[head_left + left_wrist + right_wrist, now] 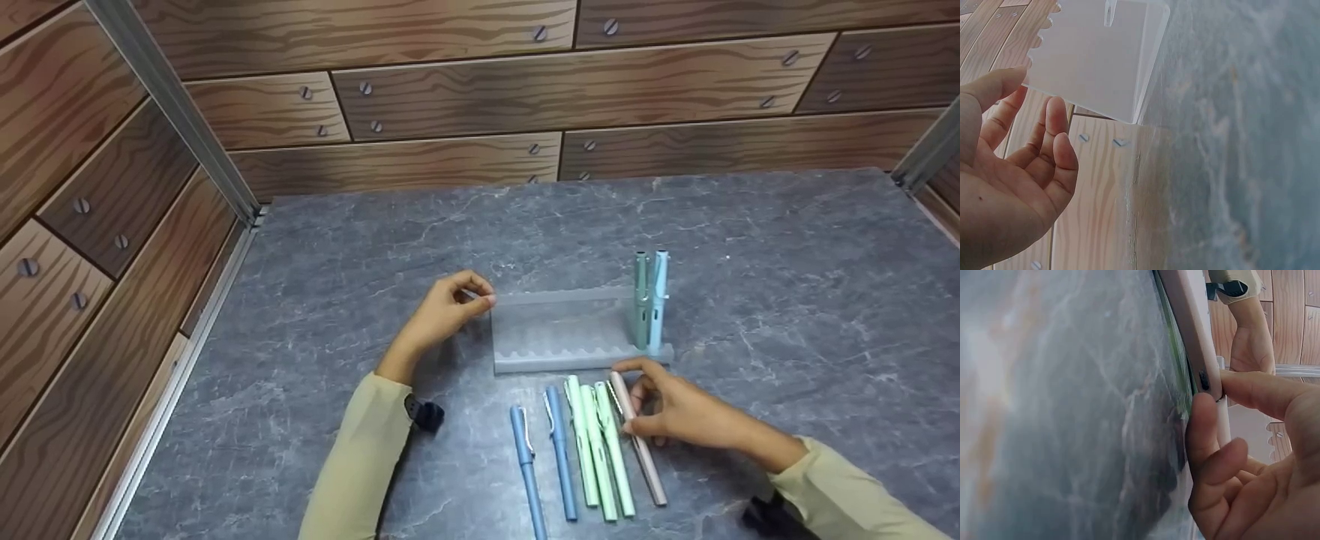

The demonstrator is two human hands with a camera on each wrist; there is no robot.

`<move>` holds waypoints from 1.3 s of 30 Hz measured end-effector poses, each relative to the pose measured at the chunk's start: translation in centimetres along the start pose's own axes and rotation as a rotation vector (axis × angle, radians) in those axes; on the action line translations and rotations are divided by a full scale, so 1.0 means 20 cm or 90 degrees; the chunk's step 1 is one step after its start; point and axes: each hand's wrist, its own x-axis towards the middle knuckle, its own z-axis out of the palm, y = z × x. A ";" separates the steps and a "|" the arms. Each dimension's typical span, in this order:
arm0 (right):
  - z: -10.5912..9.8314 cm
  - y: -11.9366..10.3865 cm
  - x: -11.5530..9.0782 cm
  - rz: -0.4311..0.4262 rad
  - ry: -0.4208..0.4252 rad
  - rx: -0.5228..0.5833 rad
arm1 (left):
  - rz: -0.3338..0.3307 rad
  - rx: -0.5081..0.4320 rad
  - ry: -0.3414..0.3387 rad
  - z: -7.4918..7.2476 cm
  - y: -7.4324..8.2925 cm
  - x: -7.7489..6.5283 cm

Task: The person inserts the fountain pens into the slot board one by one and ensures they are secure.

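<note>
My left hand [444, 311] pinches the upper left corner of a clear, frosted pen stand [559, 324] between thumb and forefinger. The stand's notched edge shows in the left wrist view, with the other fingers loosely bent below it. A dark green pen [640, 300] and a light blue pen [659, 300] stand upright at its right end. In front of the stand, my right hand [690, 411] grips a pink pen [651, 472] near its upper end, thumb against one side. That pen lies at a slant beside the green pens, and the right wrist view shows its body [1192, 323] close up.
Several light green pens [596, 450] lie side by side left of the pink one. Further left are two blue pens, one [560, 457] near the green ones and another [526, 469] at the front. Wood-patterned walls [450, 97] bound the grey marbled table [337, 247].
</note>
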 end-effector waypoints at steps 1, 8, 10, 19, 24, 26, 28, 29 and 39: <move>0.00 0.00 0.00 -0.003 0.002 0.005 | 0.002 0.001 0.000 0.00 0.00 0.00; -0.01 -0.01 -0.02 -0.011 0.012 0.031 | -0.006 -0.003 0.006 0.00 0.00 0.00; -0.02 -0.02 -0.03 -0.008 0.014 0.031 | -0.013 -0.004 0.004 0.00 0.03 -0.01; -0.03 -0.01 -0.03 -0.016 -0.001 0.023 | -0.002 -0.012 0.008 0.00 0.00 0.00; -0.04 0.00 -0.02 -0.035 -0.006 -0.020 | -0.004 -0.012 0.006 0.00 0.00 0.00; -0.04 0.00 -0.02 -0.036 -0.002 -0.039 | -0.003 -0.010 0.008 0.00 0.00 0.00; -0.04 0.00 -0.02 -0.027 0.002 -0.052 | -0.001 -0.008 0.009 0.00 0.00 -0.01; -0.04 -0.01 -0.02 -0.025 0.004 -0.057 | 0.000 -0.007 0.009 0.00 0.00 -0.01; -0.05 -0.01 -0.04 -0.035 0.000 -0.034 | -0.005 -0.008 0.007 0.00 0.00 -0.01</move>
